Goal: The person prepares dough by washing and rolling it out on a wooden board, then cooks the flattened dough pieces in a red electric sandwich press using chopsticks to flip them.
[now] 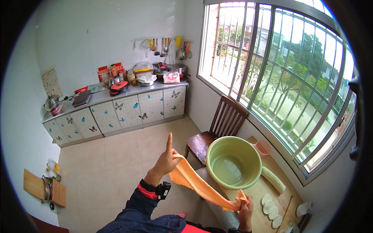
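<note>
An orange cloth (pixel 198 184) hangs stretched between my two hands, above the floor and the near edge of the table. My left hand (pixel 166 163) grips its upper end, with the index finger pointing straight up. The lower, bunched end is in my right hand (pixel 246 212), just below a large light-green plastic basin (pixel 218 153). Whether the basin holds clear water is hard to tell. A thick roll of pale dough (pixel 273 179) lies right of the basin. Several flat dough rounds (pixel 268 207) overlap in a row near my right hand, beside a thin wooden rolling pin (pixel 286 212).
The wooden table (pixel 255 193) stands under a barred window (pixel 279 72). A pink plastic cup (pixel 262 148) is behind the basin, and a jar (pixel 304 209) stands at the right. Beyond is a dark wooden chair (pixel 202 142). A counter (pixel 132 92) holding cookware runs along the far wall.
</note>
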Demonstrator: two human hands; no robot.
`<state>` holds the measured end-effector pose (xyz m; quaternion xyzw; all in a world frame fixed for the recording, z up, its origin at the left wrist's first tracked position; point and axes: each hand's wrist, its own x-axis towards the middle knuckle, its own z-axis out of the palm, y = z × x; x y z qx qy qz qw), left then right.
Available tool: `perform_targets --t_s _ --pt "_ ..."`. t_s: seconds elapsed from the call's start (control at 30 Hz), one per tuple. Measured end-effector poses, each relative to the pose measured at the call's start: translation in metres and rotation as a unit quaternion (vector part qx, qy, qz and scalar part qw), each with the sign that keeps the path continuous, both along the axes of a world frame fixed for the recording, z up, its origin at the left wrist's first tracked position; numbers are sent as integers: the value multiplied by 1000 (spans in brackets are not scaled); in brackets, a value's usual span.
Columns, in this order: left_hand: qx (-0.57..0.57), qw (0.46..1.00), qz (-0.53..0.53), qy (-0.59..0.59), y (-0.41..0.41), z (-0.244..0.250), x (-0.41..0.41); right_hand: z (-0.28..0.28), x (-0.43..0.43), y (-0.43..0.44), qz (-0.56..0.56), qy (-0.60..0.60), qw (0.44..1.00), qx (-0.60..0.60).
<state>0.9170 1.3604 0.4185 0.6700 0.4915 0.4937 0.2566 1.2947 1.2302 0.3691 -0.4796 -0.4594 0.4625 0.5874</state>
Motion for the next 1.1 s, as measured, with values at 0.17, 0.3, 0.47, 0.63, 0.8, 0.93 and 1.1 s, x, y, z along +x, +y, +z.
perform_targets --t_s 0.17,0.3,0.47,0.63,0.8,0.93,1.1 --pt "-34 999 0 5 -11 -16 6 -6 12 -6 -15 15 999 -24" --pt "-36 999 -2 14 -20 -33 10 -4 15 -9 -12 -5 1000 -27" --pt "-62 998 -8 24 -35 -43 15 -7 17 -6 24 -100 995 -16" --pt "-63 997 -5 51 -40 -46 11 -9 16 -5 38 -103 993 -31" --pt "-61 994 -6 87 -43 -45 12 -5 14 -6 40 -85 995 -36" --pt "-89 992 -9 84 -46 -40 17 -7 18 -7 33 -110 993 -28" --pt "-63 994 -14 90 -42 -50 16 -8 20 -9 25 -127 991 -28"
